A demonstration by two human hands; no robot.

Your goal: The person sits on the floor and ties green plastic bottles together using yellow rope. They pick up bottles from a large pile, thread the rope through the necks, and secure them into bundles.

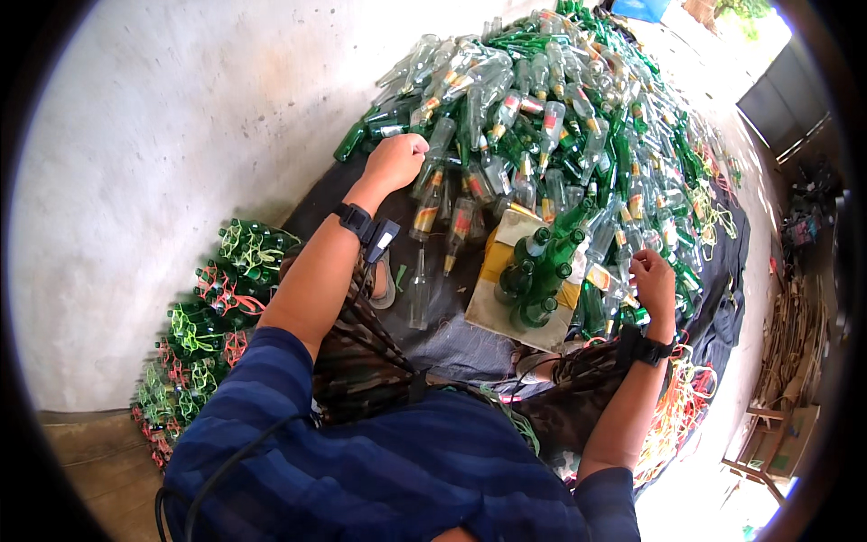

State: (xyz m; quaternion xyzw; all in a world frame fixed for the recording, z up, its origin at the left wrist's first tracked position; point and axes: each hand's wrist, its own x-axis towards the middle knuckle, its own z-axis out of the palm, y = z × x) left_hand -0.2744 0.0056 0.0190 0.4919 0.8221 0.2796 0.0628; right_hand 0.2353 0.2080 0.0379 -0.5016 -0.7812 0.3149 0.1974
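Observation:
My left hand [397, 163] is closed at the left front of a large bottle heap [551, 117], beside a clear bottle [441, 137]. Whether its curled fingers hold anything is hidden. At the heap's right side, my right hand [654, 282] has bent fingers among bottle ends; what they grip, if anything, I cannot make out. Between my hands, several green bottles [549, 271] stand upright, grouped on a pale board with yellow patches [497, 312]. A clear bottle [419, 298] lies on the dark ground sheet [442, 348] nearer me.
Bundles of green bottles tied with coloured strips [203, 325] are stacked at left along a white wall [172, 135]. A tangle of orange and pink strips [677, 415] lies beside my right forearm. Farther right are flattened cardboard [795, 334] and a wooden frame [763, 452].

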